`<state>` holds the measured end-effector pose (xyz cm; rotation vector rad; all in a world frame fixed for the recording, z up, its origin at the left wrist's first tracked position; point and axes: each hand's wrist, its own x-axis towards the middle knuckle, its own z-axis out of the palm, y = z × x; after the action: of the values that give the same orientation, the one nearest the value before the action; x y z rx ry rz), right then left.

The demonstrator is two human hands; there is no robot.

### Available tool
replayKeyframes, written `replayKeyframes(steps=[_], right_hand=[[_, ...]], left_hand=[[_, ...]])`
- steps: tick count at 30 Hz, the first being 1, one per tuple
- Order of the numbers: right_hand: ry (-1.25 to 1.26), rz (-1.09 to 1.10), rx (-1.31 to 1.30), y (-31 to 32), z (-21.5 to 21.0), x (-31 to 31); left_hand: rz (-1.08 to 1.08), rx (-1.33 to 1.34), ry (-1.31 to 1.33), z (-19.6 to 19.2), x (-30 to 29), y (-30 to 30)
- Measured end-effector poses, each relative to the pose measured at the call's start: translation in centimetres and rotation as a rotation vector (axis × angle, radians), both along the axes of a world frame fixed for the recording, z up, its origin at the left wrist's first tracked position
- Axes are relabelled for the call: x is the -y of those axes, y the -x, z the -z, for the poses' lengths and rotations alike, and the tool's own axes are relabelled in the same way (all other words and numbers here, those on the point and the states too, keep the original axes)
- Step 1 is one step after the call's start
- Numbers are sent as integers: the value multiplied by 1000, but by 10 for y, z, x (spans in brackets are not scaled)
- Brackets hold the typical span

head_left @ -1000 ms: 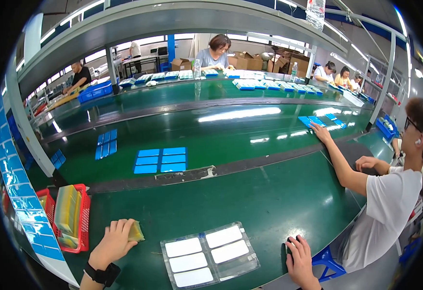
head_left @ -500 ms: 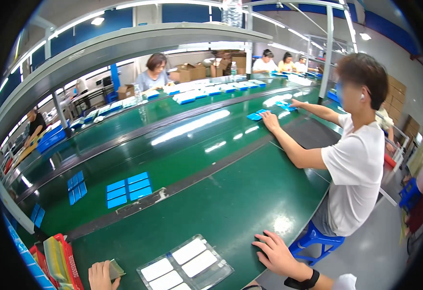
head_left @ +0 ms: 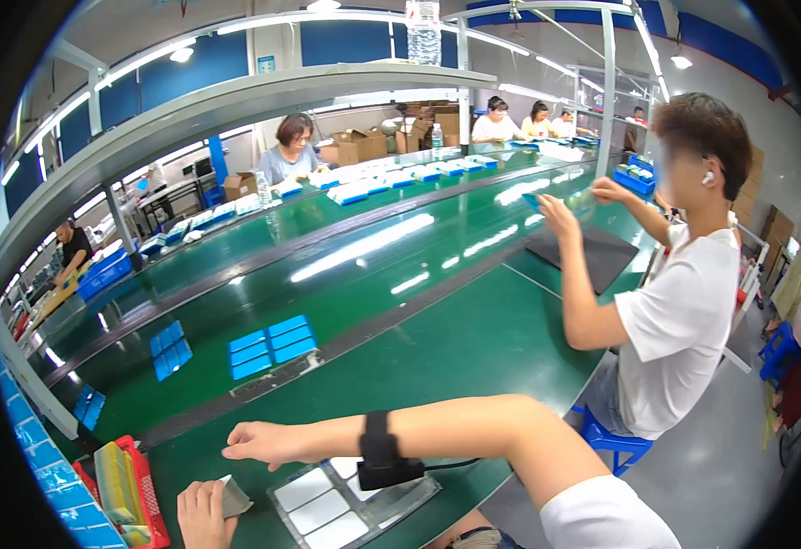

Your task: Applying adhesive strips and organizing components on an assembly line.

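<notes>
My right hand (head_left: 263,444) reaches leftward across the green table, fingers stretched out flat and holding nothing; a black wristband sits on that forearm. The forearm passes over a clear tray (head_left: 410,494) of white rectangular panels at the table's near edge. My left hand (head_left: 201,514) lies at the lower edge, just below the right hand, closed on a small grey pad (head_left: 234,495) that rests on the table left of the tray.
A red basket (head_left: 149,476) of yellow-green pieces stands at lower left beside a row of blue cards (head_left: 39,453). Blue trays (head_left: 272,343) ride the conveyor. A co-worker in a white shirt (head_left: 684,316) sits to the right by a black mat (head_left: 588,252).
My right arm swung from the tray's right side across it to the left. The view turned right and the co-worker lifted both hands with a clear piece.
</notes>
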<state>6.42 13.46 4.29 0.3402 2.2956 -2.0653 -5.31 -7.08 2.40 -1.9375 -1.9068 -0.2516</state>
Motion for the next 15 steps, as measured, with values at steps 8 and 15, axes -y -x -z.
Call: replayKeyframes(steps=[8, 15], right_hand=[[501, -492, 55, 56, 1, 60], [148, -321, 117, 67, -18, 55]], left_hand=[[-53, -115, -413, -9, 40, 4], [-113, -317, -221, -24, 54, 1]])
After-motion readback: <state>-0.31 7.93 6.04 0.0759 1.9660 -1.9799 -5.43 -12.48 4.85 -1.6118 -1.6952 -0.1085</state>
